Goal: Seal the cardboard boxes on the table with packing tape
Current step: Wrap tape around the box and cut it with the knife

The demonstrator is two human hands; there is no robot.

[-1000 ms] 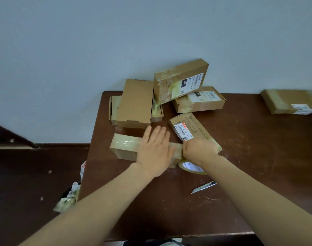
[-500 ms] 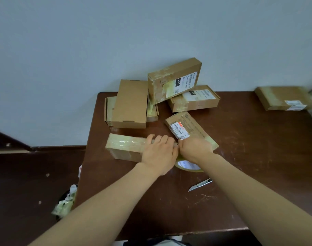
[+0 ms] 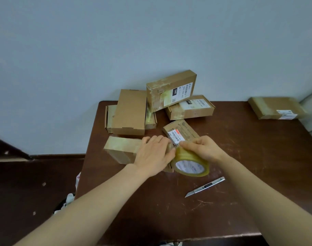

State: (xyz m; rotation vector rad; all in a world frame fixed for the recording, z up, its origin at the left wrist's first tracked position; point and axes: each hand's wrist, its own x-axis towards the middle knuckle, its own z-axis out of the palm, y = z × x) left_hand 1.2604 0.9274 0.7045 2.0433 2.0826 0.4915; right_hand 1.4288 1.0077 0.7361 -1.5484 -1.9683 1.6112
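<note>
1. My flat left hand (image 3: pixel 152 155) presses the box (image 3: pixel 121 148) near the table's (image 3: pixel 240 157) left edge.
2. My right hand (image 3: pixel 203 148) grips the tape roll (image 3: pixel 190 166) beside it.
3. The box seems light and may slide. Tape is sticky, so I hold the roll's sides.

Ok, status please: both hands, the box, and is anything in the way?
Left hand flat on box. Right hand grips tape roll at box's right end. Knife lies apart, not blocking.

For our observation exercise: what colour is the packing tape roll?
The tape roll is translucent yellowish with a white core; the head view shows it best.
</note>
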